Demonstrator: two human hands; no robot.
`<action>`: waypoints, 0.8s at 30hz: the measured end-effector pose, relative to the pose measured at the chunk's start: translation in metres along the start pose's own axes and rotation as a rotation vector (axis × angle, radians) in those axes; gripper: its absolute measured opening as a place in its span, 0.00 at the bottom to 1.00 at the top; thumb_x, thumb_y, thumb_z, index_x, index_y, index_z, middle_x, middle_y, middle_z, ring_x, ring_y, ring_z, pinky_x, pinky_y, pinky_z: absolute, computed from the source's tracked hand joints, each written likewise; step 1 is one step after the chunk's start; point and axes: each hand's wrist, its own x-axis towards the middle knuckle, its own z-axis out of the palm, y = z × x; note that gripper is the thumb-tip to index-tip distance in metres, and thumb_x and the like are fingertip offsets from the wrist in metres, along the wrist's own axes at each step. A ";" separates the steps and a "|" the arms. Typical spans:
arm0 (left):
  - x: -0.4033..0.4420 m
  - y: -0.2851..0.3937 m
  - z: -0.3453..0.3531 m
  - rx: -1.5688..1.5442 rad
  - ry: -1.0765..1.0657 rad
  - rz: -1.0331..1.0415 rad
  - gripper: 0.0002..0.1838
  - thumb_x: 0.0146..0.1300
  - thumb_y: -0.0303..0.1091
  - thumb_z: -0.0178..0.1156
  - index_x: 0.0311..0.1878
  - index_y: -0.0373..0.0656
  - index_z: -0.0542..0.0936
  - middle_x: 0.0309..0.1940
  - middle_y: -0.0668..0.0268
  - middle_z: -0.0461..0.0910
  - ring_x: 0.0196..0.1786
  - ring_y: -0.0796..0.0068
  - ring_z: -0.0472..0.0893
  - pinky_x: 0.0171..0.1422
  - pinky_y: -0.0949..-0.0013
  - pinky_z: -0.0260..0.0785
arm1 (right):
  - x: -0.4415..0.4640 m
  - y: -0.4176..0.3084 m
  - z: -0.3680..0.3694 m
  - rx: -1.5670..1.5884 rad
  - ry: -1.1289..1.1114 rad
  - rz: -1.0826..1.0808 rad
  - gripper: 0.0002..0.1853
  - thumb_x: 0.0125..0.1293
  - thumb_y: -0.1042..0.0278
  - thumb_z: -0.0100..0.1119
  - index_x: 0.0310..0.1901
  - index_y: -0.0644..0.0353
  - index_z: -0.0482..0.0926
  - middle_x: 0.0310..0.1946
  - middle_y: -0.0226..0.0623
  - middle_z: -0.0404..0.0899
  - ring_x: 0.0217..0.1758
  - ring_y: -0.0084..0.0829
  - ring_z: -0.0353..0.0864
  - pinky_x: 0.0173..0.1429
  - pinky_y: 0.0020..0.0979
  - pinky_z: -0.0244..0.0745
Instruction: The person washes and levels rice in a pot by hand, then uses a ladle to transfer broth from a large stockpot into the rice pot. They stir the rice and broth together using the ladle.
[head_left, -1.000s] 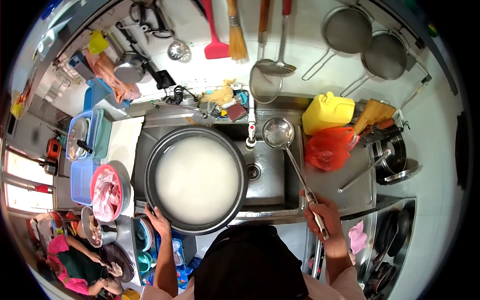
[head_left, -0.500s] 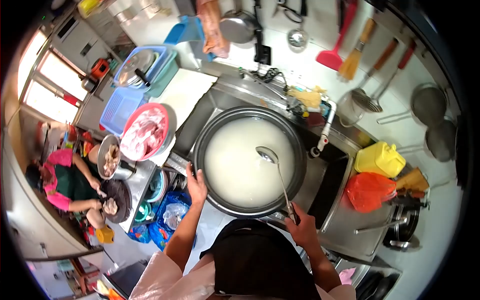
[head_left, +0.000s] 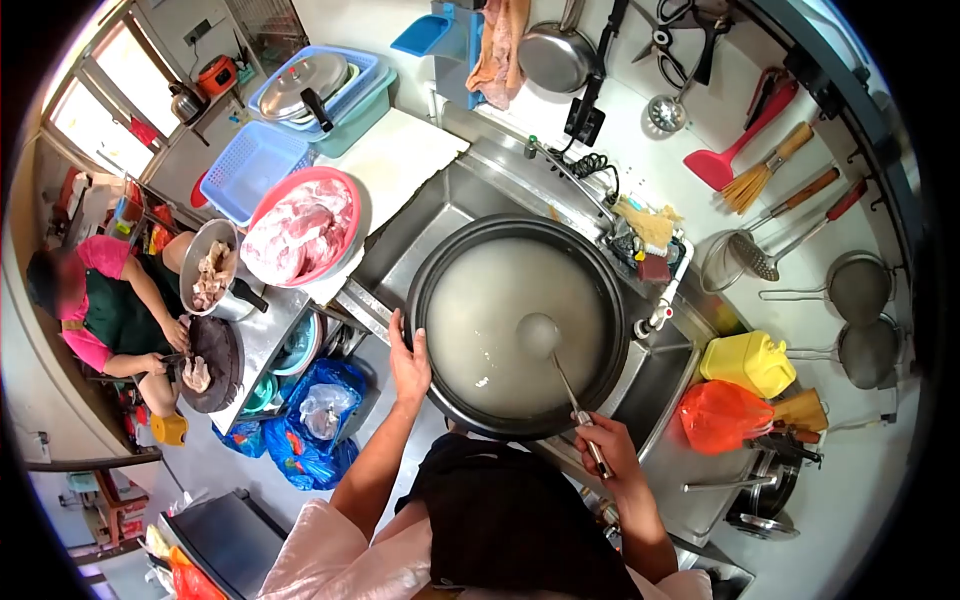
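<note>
A large dark pot [head_left: 617, 330] full of cloudy white liquid sits over the metal sink. My right hand [head_left: 608, 450] is closed round the handle of a metal ladle [head_left: 565, 380], whose bowl lies in the liquid right of the pot's middle. My left hand [head_left: 408, 365] has its fingers apart, with the palm and thumb beside the pot's left rim; whether it presses on the rim I cannot tell.
Left of the sink are a red basin [head_left: 258, 215] of raw meat and a blue basket [head_left: 250, 170]. A co-worker [head_left: 125, 300] handles meat on a round board [head_left: 225, 375]. At right stand a yellow jug [head_left: 745, 362] and a red bag [head_left: 720, 415].
The ladle has come from the right of the pot, across its rim and down into the liquid. My view has turned, bringing more of the left side and the co-worker into sight.
</note>
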 end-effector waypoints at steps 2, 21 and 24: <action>0.001 -0.002 0.000 0.019 0.008 0.016 0.33 0.78 0.41 0.55 0.79 0.39 0.59 0.68 0.43 0.73 0.69 0.49 0.76 0.74 0.56 0.65 | -0.006 -0.001 0.003 -0.038 0.041 -0.020 0.10 0.68 0.71 0.59 0.49 0.62 0.82 0.22 0.29 0.76 0.14 0.21 0.70 0.19 0.24 0.63; 0.000 -0.002 0.001 0.156 -0.060 0.042 0.30 0.79 0.39 0.52 0.77 0.33 0.62 0.73 0.41 0.69 0.75 0.45 0.69 0.80 0.55 0.58 | -0.006 0.054 -0.039 -0.727 0.465 -0.918 0.29 0.72 0.73 0.58 0.72 0.67 0.67 0.49 0.57 0.84 0.45 0.47 0.86 0.52 0.37 0.80; -0.001 0.002 0.002 0.242 -0.042 0.070 0.30 0.78 0.40 0.53 0.76 0.33 0.63 0.71 0.41 0.70 0.74 0.45 0.70 0.79 0.55 0.59 | 0.006 0.058 -0.051 -0.704 0.328 -0.739 0.29 0.72 0.73 0.58 0.73 0.67 0.67 0.49 0.56 0.84 0.46 0.47 0.86 0.53 0.38 0.80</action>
